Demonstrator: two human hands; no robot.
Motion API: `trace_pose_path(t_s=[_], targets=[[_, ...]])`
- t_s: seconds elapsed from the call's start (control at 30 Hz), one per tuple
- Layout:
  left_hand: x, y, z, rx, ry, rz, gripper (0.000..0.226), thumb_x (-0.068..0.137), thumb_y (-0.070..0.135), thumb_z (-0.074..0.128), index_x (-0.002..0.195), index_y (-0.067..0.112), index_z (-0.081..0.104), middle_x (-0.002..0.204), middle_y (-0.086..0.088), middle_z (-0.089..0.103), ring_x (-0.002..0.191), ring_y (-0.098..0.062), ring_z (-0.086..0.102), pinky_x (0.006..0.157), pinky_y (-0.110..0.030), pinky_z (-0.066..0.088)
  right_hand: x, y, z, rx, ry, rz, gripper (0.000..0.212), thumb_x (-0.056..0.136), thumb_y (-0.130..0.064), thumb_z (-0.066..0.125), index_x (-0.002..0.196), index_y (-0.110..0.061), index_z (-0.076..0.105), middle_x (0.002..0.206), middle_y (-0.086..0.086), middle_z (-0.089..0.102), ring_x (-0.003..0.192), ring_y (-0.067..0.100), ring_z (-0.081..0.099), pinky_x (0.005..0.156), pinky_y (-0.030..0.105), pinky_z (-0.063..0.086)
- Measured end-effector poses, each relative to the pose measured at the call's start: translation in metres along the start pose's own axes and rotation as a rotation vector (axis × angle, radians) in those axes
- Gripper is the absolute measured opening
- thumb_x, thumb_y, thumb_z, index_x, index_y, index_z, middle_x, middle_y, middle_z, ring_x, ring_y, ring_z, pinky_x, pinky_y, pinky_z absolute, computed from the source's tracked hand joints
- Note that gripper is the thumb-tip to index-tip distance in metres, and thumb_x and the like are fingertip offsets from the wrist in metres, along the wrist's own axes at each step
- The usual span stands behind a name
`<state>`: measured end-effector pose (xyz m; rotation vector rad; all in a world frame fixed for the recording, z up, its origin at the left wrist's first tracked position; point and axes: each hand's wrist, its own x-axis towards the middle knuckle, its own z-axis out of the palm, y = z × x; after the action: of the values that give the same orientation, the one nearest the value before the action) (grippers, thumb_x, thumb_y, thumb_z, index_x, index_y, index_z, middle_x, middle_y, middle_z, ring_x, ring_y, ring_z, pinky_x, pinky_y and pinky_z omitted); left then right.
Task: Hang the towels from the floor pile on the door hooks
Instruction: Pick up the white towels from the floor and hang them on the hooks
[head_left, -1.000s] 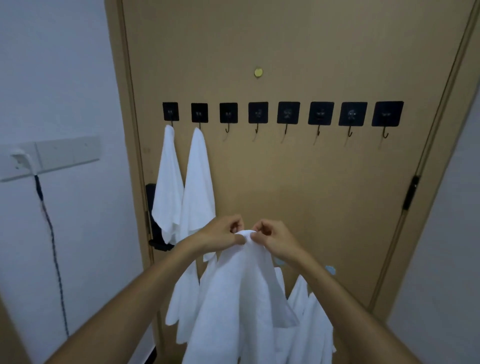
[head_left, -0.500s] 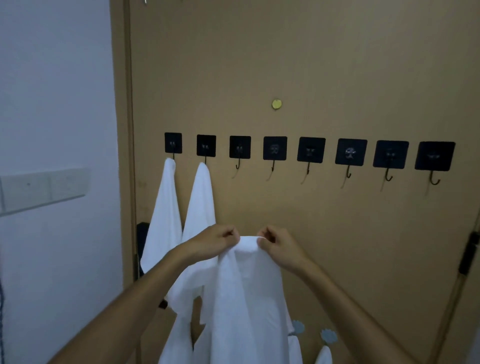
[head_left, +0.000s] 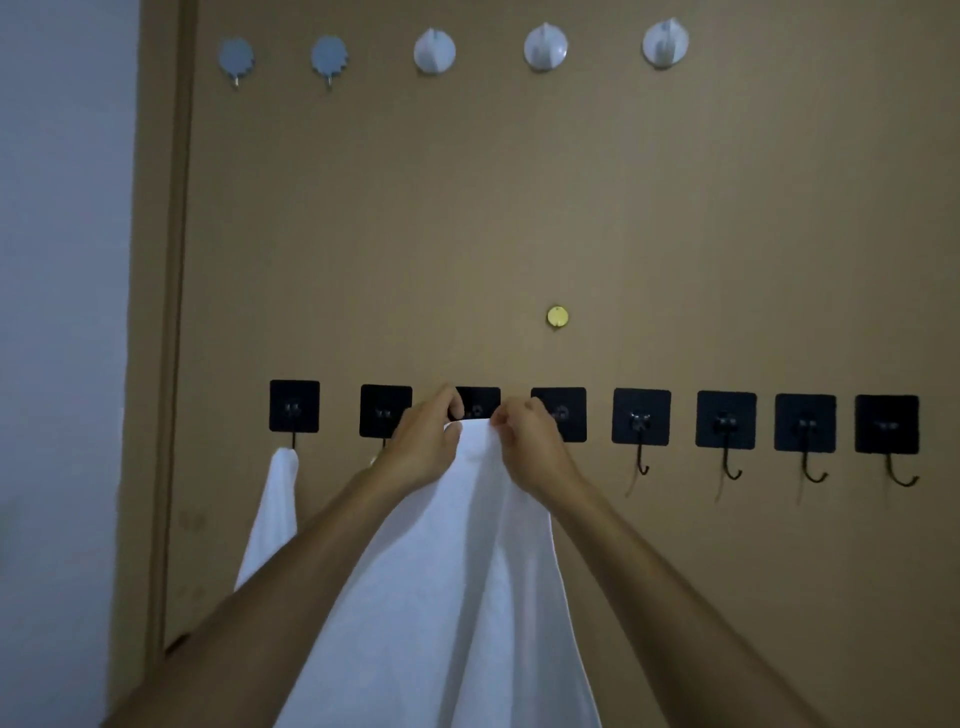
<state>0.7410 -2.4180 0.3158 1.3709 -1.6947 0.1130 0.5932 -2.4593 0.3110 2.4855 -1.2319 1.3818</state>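
I hold a white towel (head_left: 457, 571) up against the brown door (head_left: 571, 234). My left hand (head_left: 423, 447) and my right hand (head_left: 527, 441) each pinch its top edge, a short stretch of cloth between them. That edge sits right at the third black square hook (head_left: 480, 402) of a row; the hook's prong is hidden behind the cloth. Another white towel (head_left: 272, 509) hangs from the first hook (head_left: 294, 406). The second hook (head_left: 384, 410) is partly covered by my left hand, and whatever hangs from it is hidden by my arm.
Several more black hooks run to the right, from the fourth hook (head_left: 563, 413) to the last hook (head_left: 887, 426), all bare. Round hooks (head_left: 435, 50) line the top of the door. A brass peephole (head_left: 557, 317) sits mid-door. The door frame (head_left: 166, 312) and grey wall lie left.
Both hands have lifted the towel's top edge from chest height up to the third hook. The view has tilted upward, so the floor pile has dropped out of sight.
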Motion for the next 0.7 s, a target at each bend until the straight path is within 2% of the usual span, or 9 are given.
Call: trace_pose_path(t_s=[0.1,0.2,0.27,0.37,0.47,0.5,0.57,0.63,0.7], targets=[[0.003,-0.019,0.023,-0.003,-0.006,-0.007,0.009,0.093,0.008,0.044,0.084,0.012,0.045,0.084,-0.005,0.052,0.076,-0.021,0.046,0.064,-0.030,0.035,-0.003,0.004,0.027,-0.160,-0.047,0.088,0.020,0.093,-0.003,0.040,0.111,-0.006,0.047,0.114,0.009,0.043,0.086,0.018,0.043,0.070,0.028,0.039],[-0.014,-0.036,0.060,-0.111,-0.067,-0.094,0.019,0.097,0.010,0.041,0.078,0.012,0.045,0.085,-0.003,0.048,0.080,-0.020,0.044,0.062,-0.022,0.029,-0.030,0.012,0.051,0.209,-0.046,0.277,0.011,0.098,-0.016,0.037,0.101,-0.011,0.046,0.101,0.004,0.046,0.084,0.014,0.042,0.071,0.025,0.037],[-0.026,-0.040,0.076,-0.200,-0.075,-0.186,0.021,0.100,0.012,0.038,0.088,0.002,0.052,0.096,-0.005,0.048,0.088,-0.022,0.046,0.071,-0.016,0.035,-0.048,0.013,0.061,0.403,-0.038,0.313,0.015,0.100,-0.023,0.036,0.099,-0.013,0.048,0.095,-0.001,0.048,0.081,0.010,0.046,0.068,0.018,0.039],[-0.039,-0.046,0.085,-0.067,0.015,-0.131,0.028,0.100,0.023,0.038,0.114,0.005,0.055,0.108,-0.004,0.055,0.104,-0.024,0.053,0.091,-0.033,0.044,-0.058,0.012,0.069,0.321,-0.006,0.260,0.026,0.099,-0.021,0.042,0.108,0.000,0.054,0.098,0.001,0.052,0.079,0.005,0.046,0.064,0.008,0.040],[-0.050,-0.044,0.087,0.215,0.124,-0.091,0.029,0.098,0.032,0.039,0.112,0.012,0.055,0.112,-0.008,0.052,0.103,-0.023,0.049,0.089,-0.035,0.041,-0.060,0.013,0.073,0.092,0.020,0.143,0.028,0.097,-0.022,0.045,0.112,-0.002,0.057,0.105,0.005,0.051,0.094,0.010,0.046,0.079,0.018,0.041],[-0.054,-0.045,0.088,0.192,0.110,-0.100,0.033,0.098,0.035,0.037,0.112,0.012,0.055,0.112,-0.007,0.052,0.101,-0.023,0.050,0.085,-0.034,0.041,-0.064,0.011,0.073,0.137,0.042,0.133,0.031,0.098,-0.026,0.043,0.109,-0.001,0.058,0.100,0.003,0.053,0.091,0.006,0.048,0.079,0.017,0.041],[-0.060,-0.038,0.088,-0.131,0.014,-0.215,0.046,0.096,0.047,0.028,0.110,0.012,0.055,0.107,-0.004,0.056,0.097,-0.020,0.055,0.081,-0.032,0.041,-0.072,0.008,0.075,0.288,0.064,0.166,0.036,0.100,-0.032,0.036,0.099,-0.005,0.060,0.089,0.001,0.058,0.081,0.005,0.055,0.076,0.021,0.046],[-0.066,-0.035,0.094,-0.379,-0.011,-0.288,0.039,0.099,0.040,0.031,0.110,0.011,0.054,0.101,-0.001,0.057,0.098,-0.019,0.056,0.082,-0.030,0.038,-0.076,0.008,0.080,0.325,0.043,0.187,0.038,0.101,-0.038,0.033,0.091,-0.013,0.059,0.085,0.003,0.062,0.077,0.011,0.058,0.072,0.029,0.047],[-0.072,-0.036,0.100,-0.378,-0.014,-0.255,0.028,0.101,0.032,0.033,0.108,0.013,0.051,0.096,0.000,0.059,0.093,-0.018,0.058,0.078,-0.031,0.041,-0.080,0.011,0.085,0.344,0.031,0.196,0.038,0.100,-0.041,0.034,0.092,-0.013,0.059,0.080,-0.003,0.062,0.070,0.002,0.056,0.067,0.022,0.045]])
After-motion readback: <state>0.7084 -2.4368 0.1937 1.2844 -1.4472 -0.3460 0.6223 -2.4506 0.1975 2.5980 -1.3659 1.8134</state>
